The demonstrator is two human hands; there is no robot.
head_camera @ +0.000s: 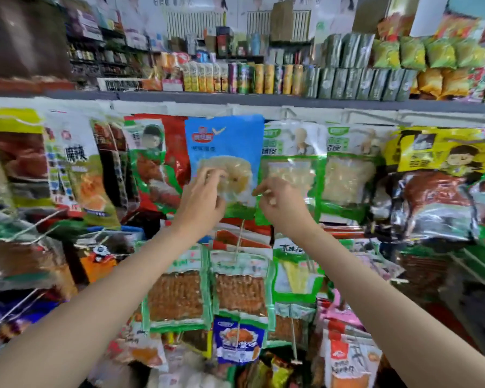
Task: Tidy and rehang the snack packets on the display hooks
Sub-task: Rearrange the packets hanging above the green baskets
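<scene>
A blue snack packet (224, 144) with a pale window hangs in the top row of the display. My left hand (200, 198) is raised in front of its lower half, fingertips curled onto the window. My right hand (277, 201) is beside the packet's lower right edge, fingers curled, pinching near that edge and the neighbouring green packet (290, 152). More green packets (347, 163) hang to the right, and red and green packets (154, 163) to the left.
A shelf (235, 100) with cans and bags runs above the top row. Below hang rows of packets on long metal hooks (240, 242) that stick out toward me, including brown-filled green packets (238, 289). A yellow packet (443, 152) hangs far right.
</scene>
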